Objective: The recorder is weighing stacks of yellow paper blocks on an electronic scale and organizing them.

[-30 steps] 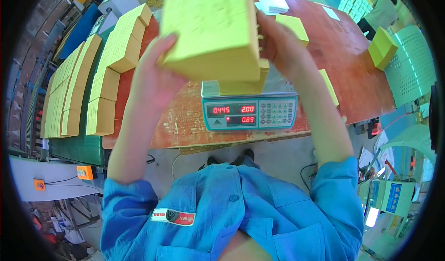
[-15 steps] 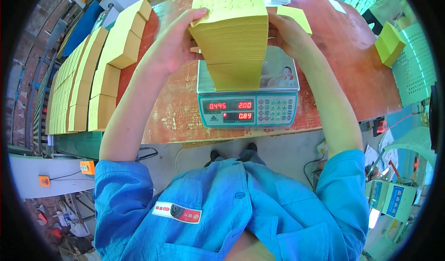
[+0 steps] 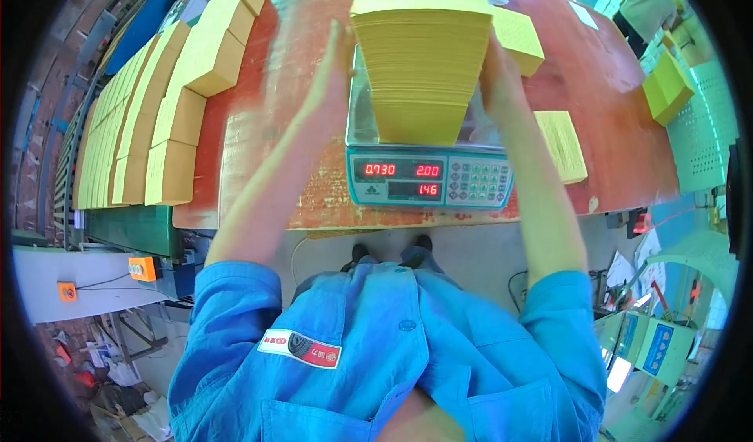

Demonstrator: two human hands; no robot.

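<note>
A tall stack of yellow paper sheets (image 3: 427, 65) stands on the pan of a tabletop weighing scale (image 3: 430, 181) with a lit red display. The stack widens toward its top in this view. My left hand (image 3: 337, 61) is off the stack's left side, fingers stretched out and slightly blurred, holding nothing. Along the right side of the stack is my right hand (image 3: 500, 69), its fingers extended; whether they touch the paper cannot be made out. The stack partly hides them.
Several rows of yellow paper stacks (image 3: 161, 120) line the table's left side. Smaller yellow stacks (image 3: 561, 145) lie right of the scale on the worn red table (image 3: 620, 128). Another yellow block (image 3: 667, 89) sits at the far right edge, near a person (image 3: 647, 7).
My left hand has let go of the stack and drawn away leftward. The stack now rests on the scale, whose displayed reading has risen. The view has shifted a little.
</note>
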